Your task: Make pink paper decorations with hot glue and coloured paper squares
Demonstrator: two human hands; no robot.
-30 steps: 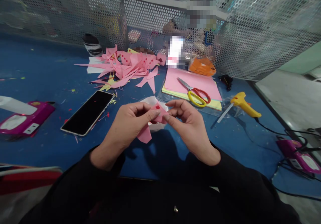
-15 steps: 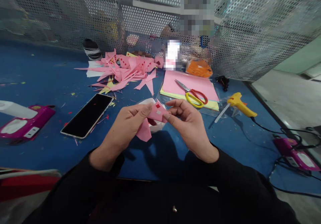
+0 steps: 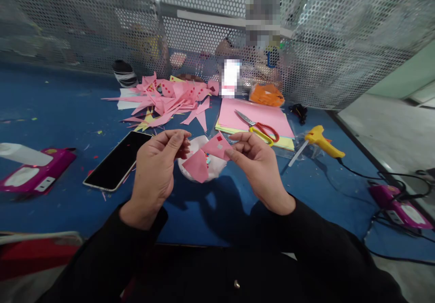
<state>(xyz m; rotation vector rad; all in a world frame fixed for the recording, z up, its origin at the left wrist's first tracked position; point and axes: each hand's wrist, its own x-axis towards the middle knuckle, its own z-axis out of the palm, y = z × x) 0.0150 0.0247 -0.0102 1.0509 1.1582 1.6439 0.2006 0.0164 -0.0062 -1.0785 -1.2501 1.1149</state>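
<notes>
Pinched in my right hand point(image 3: 254, 167) is the right corner of a pink paper piece point(image 3: 212, 145), which bears a red diamond and a pale one. A second pink flap point(image 3: 196, 166) hangs at its lower left; whether the two are joined I cannot tell. My left hand point(image 3: 154, 171) is off the paper, to its left, thumb and fingertips pressed together; anything between them is too small to make out. Below the paper sits a white, bowl-like container point(image 3: 216, 169) with small coloured bits in it, partly covered by the pink pieces.
Behind the hands lie a heap of pink paper cut-outs point(image 3: 176, 97) and coloured sheets point(image 3: 231, 113) with scissors point(image 3: 253, 122) on top. A phone point(image 3: 115, 160) rests at left, near a purple power block point(image 3: 50, 169). At right is a yellow glue gun point(image 3: 322, 142) with its cord.
My left hand has let go of the pink paper and moved left, its fingertips closed. More of the white container now shows. My right hand still holds the paper in much the same place.
</notes>
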